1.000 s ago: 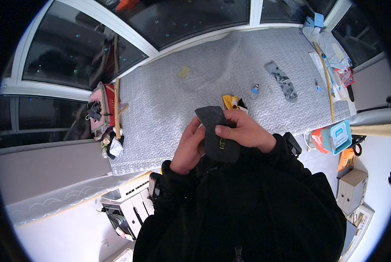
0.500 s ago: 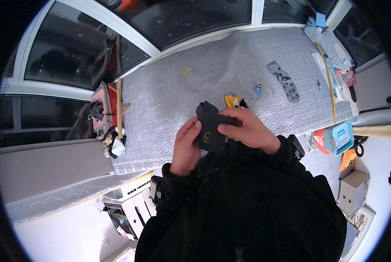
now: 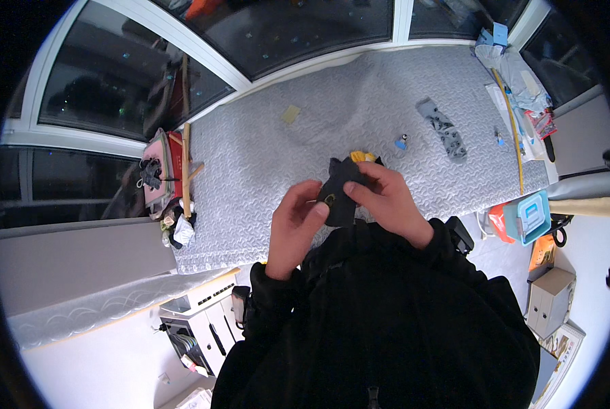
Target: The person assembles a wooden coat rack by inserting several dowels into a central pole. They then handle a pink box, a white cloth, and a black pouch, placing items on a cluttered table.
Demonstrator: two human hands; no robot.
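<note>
A folded dark grey sock (image 3: 340, 194) with a small yellow emblem is held up in front of my body. My right hand (image 3: 393, 204) pinches its upper right part, thumb on the face towards me. At its left edge, my left hand (image 3: 294, 230) grips it between thumb and curled fingers. Just beyond the right fingers, a yellow and black bit of cloth (image 3: 363, 157) lies on the grey quilted cover (image 3: 250, 157), partly hidden. Further right on the cover lies a long grey sock (image 3: 442, 128) with dark patterns.
A small blue and white item (image 3: 402, 142) and a pale yellow square (image 3: 291, 114) lie on the cover. Folded things and a wooden frame (image 3: 186, 170) stand at the left edge. Bags and a yellow stick (image 3: 513, 129) line the right. A teal bin (image 3: 530, 217) stands lower right.
The dark sock has turned and looks more compact, its lower left part folded in. My left hand has shifted right along its edge, and the right hand stays near the same place.
</note>
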